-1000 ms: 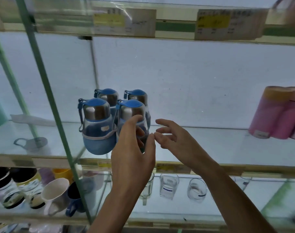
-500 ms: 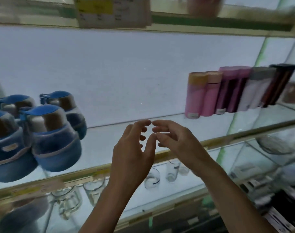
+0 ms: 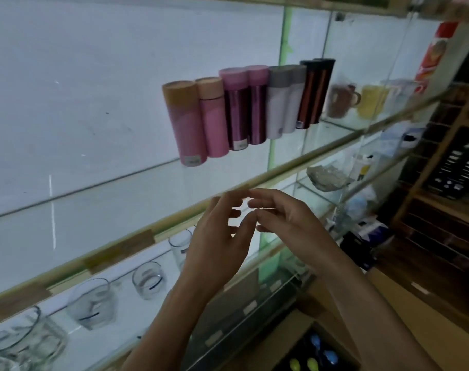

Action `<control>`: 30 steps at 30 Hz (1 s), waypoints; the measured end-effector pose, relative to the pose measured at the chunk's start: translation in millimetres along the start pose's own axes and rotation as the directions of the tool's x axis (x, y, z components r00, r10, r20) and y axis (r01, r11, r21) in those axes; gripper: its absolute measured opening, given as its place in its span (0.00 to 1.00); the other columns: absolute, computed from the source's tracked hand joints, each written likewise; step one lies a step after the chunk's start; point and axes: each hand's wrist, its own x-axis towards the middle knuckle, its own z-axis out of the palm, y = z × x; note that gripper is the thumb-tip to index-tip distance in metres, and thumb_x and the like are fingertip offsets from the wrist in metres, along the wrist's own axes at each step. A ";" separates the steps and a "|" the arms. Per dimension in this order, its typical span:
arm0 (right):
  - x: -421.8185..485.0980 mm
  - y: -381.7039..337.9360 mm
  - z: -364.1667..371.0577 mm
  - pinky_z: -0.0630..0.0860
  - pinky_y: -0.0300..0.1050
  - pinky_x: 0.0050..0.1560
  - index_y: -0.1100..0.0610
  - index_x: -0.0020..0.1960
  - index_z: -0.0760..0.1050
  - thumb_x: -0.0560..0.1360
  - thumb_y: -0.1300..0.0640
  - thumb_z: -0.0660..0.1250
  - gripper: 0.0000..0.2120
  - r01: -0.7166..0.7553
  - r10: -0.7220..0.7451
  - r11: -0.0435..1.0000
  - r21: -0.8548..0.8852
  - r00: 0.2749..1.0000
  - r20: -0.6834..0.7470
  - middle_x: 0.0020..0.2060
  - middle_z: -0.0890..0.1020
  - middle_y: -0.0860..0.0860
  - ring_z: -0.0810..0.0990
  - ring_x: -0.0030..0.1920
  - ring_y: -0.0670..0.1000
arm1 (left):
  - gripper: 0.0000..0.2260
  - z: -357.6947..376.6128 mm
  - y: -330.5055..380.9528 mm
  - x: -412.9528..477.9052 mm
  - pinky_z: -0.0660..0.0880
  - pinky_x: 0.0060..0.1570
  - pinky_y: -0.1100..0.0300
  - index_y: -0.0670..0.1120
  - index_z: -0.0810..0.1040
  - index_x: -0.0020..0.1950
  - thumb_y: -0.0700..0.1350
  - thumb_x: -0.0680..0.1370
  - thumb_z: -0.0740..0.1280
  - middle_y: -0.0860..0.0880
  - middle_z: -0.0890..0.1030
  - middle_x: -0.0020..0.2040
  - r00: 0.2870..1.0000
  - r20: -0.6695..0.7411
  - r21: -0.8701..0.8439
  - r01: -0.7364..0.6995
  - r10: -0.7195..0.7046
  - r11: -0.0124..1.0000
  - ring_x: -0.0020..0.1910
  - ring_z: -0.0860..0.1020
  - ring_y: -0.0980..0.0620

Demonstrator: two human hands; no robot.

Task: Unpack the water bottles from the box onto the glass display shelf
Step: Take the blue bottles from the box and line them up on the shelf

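At the bottom edge of your view, the box (image 3: 312,352) sits open below your forearms, with blue and yellow bottle tops (image 3: 320,354) showing inside it; they are too blurred to count. Above it, your left hand (image 3: 217,245) and right hand (image 3: 289,223) are both raised in front of the shelving, fingers loosely spread and empty, the fingertips of the two nearly meeting just in front of the front edge of the glass display shelf (image 3: 137,242). Beneath that edge, on the lower shelf, clear drinking glasses (image 3: 147,279) stand in a row running toward its left end. The stretch of the glass display shelf behind your hands is bare glass. Farther back, toward its right end, a row of slim flasks (image 3: 244,108) stands upright against the back wall, touching side by side: pink, magenta, grey-white and dark. Beyond a glass divider, mugs (image 3: 343,100) show blurred.
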 end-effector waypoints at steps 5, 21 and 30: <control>-19.0 39.5 -46.0 0.80 0.53 0.64 0.40 0.65 0.78 0.82 0.55 0.68 0.15 -0.106 0.105 0.994 -0.025 0.994 -0.044 0.59 0.83 0.43 0.82 0.60 0.43 | 0.15 56.4 -6.1 2.9 0.77 0.51 0.67 0.60 0.73 0.68 0.50 0.82 0.66 0.59 0.76 0.63 0.992 0.113 -0.007 0.048 -0.047 0.999 0.60 0.78 0.60; -73.4 156.6 -96.1 0.78 0.52 0.67 0.43 0.67 0.76 0.82 0.52 0.68 0.14 -0.485 0.486 0.871 0.080 0.828 -0.280 0.60 0.80 0.45 0.80 0.62 0.44 | 0.16 189.8 -72.1 6.0 0.78 0.58 0.55 0.60 0.73 0.67 0.56 0.80 0.65 0.58 0.78 0.62 0.823 0.560 -0.002 0.116 -0.095 0.993 0.59 0.78 0.59; -95.7 226.9 -80.9 0.78 0.52 0.66 0.43 0.67 0.76 0.81 0.47 0.68 0.14 -0.651 0.652 0.741 0.167 0.636 -0.413 0.60 0.79 0.45 0.79 0.62 0.44 | 0.18 249.0 -145.2 4.0 0.78 0.59 0.58 0.55 0.72 0.71 0.49 0.82 0.66 0.55 0.78 0.63 0.615 0.785 0.012 0.112 -0.079 0.994 0.59 0.78 0.60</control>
